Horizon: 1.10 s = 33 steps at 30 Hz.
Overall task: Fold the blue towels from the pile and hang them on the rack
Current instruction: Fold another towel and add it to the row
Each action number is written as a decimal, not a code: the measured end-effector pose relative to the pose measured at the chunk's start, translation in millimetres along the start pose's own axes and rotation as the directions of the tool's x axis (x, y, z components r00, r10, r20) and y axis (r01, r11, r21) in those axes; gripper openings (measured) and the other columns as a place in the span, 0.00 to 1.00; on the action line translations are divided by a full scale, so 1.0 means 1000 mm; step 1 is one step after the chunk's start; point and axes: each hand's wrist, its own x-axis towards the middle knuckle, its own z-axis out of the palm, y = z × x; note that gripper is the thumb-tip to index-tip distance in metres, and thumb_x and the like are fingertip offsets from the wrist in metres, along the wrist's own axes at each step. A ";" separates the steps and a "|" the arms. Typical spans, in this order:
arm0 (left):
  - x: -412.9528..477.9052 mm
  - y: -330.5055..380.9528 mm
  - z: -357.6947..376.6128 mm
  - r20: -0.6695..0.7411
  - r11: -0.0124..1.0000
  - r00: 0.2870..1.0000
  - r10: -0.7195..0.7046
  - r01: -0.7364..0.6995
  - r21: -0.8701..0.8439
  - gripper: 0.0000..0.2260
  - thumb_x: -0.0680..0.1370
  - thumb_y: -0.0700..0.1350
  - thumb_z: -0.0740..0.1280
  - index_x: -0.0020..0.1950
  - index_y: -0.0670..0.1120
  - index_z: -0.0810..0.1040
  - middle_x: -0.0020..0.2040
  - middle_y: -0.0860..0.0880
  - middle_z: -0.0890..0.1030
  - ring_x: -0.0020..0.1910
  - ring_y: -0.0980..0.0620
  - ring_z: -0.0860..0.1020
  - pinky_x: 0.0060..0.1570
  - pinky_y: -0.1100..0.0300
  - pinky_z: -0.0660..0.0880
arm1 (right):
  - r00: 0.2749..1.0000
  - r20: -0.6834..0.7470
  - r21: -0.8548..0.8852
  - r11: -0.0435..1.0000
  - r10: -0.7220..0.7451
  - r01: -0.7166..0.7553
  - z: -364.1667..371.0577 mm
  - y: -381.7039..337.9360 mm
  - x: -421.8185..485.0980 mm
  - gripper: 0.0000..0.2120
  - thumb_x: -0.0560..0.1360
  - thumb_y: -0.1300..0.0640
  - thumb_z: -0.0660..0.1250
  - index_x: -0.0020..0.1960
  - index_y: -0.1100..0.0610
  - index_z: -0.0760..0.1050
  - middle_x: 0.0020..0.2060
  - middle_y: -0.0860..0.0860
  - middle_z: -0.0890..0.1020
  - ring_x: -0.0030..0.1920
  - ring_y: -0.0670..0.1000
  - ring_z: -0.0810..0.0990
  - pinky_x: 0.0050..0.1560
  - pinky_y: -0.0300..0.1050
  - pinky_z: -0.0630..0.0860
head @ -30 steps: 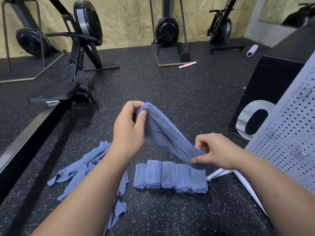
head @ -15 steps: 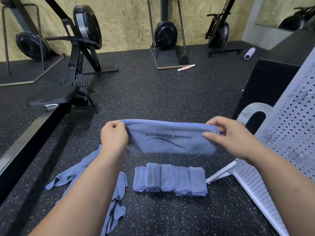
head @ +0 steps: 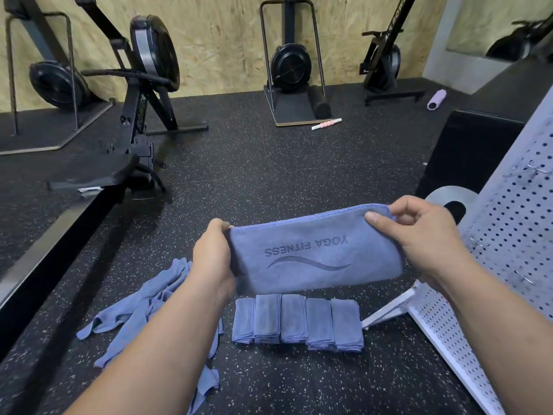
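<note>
Head view: left hand and right hand pinch a half-folded towel centrally, five folded towels at 6 o'clock, pile at 8, none visibly on rack at 3

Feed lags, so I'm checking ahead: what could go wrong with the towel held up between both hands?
1. The left hand and right hand pinch the held towel only along its top edge; a slip could drop it onto the folded towels below, upsetting that row.
2. The rack has thin hooks that could snag the cloth during hanging.
</note>
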 end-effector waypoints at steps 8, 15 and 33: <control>0.001 -0.016 -0.001 0.067 0.739 0.813 0.579 -0.557 0.379 0.12 0.80 0.55 0.71 0.42 0.49 0.80 0.40 0.56 0.81 0.39 0.57 0.76 0.44 0.56 0.69 | 0.984 0.132 -0.003 0.993 -0.121 0.122 0.005 -0.011 -0.006 0.15 0.66 0.53 0.83 0.43 0.56 0.80 0.40 0.61 0.82 0.42 0.51 0.79 0.48 0.52 0.74; -0.017 -0.027 0.009 0.715 0.221 0.412 0.565 -0.910 0.350 0.14 0.83 0.53 0.69 0.69 0.57 0.81 0.63 0.64 0.82 0.64 0.65 0.78 0.68 0.60 0.73 | 0.925 0.319 -0.099 0.963 -0.209 0.252 0.025 -0.015 -0.016 0.13 0.67 0.55 0.85 0.42 0.54 0.81 0.40 0.59 0.84 0.39 0.52 0.78 0.44 0.54 0.77; -0.022 -0.029 0.013 0.515 0.743 0.775 0.366 -0.577 0.339 0.02 0.79 0.44 0.73 0.46 0.48 0.82 0.36 0.57 0.80 0.35 0.60 0.75 0.38 0.67 0.70 | 0.916 0.262 -0.259 0.892 -0.304 0.371 0.025 -0.010 -0.017 0.13 0.68 0.57 0.85 0.38 0.50 0.80 0.48 0.46 0.86 0.51 0.50 0.85 0.58 0.53 0.79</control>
